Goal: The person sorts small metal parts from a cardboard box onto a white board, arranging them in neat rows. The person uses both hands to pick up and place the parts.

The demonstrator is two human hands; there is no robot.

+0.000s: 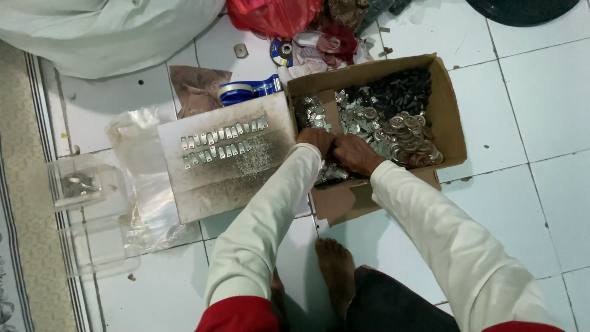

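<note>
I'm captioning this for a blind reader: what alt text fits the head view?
Both hands, left hand and right hand, reach together into a cardboard box of small metal parts on a white tile floor. Beside it, a sooty board holds two rows of metal clips.

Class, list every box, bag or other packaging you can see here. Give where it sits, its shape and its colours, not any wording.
Cardboard box: centre right, brown, open, holding metal parts; both hands reach in.
Clear plastic bag: left of the board, crumpled.
Clear plastic container: far left, rectangular.
Red plastic bag: top centre, bunched.
</note>
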